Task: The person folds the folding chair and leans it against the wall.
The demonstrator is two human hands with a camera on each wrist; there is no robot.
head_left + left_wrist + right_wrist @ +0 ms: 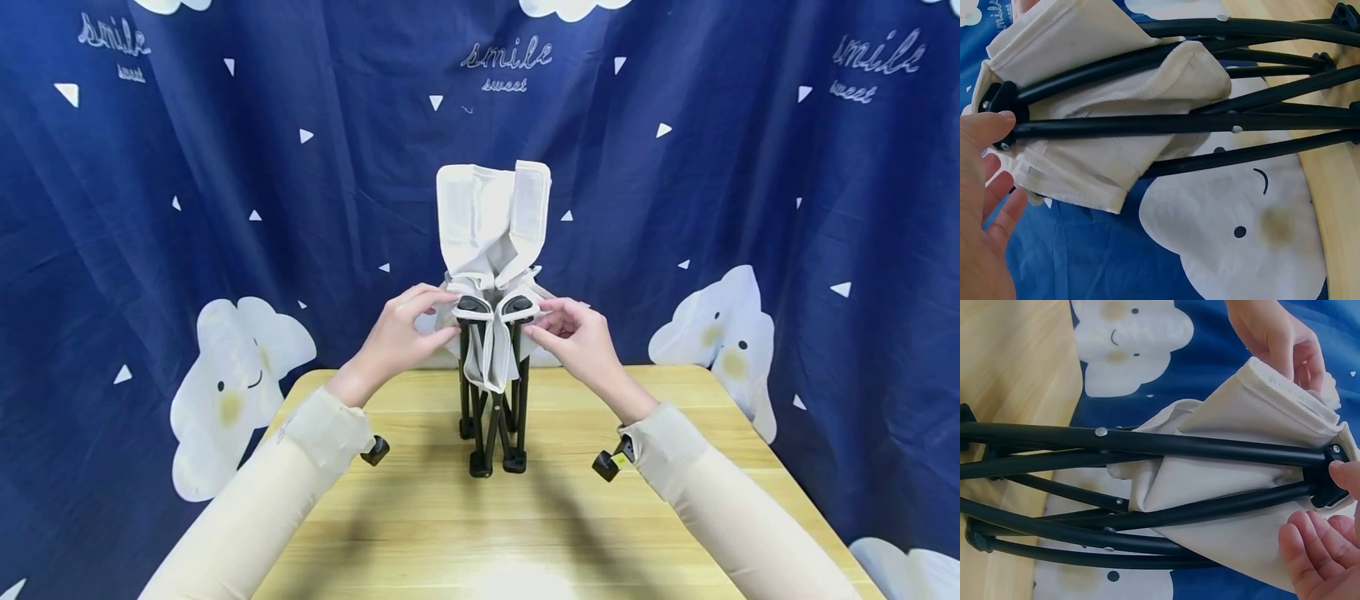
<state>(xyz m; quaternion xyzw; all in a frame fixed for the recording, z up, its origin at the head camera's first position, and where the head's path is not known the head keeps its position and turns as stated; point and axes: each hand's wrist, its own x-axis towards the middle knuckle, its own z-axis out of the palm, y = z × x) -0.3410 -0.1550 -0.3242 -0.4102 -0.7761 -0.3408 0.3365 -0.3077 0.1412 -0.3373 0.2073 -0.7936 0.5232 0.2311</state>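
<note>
A small folding chair with white fabric (493, 212) and black tube legs (492, 429) stands upright on the table, its frame drawn narrow. The seat cloth bunches and sags between the two front corners. At the left corner, my left hand (405, 327) pinches the frame; in the left wrist view its thumb lies on the black corner joint (1002, 103). My right hand (583, 337) holds the opposite corner, thumb against the black joint (1325, 475) in the right wrist view. Some fingertips are hidden behind the cloth and frame.
The chair's feet rest on a light wooden table (420, 517). Behind it hangs a dark blue curtain (360, 167) with white clouds and triangles. A small black device sits at each wrist.
</note>
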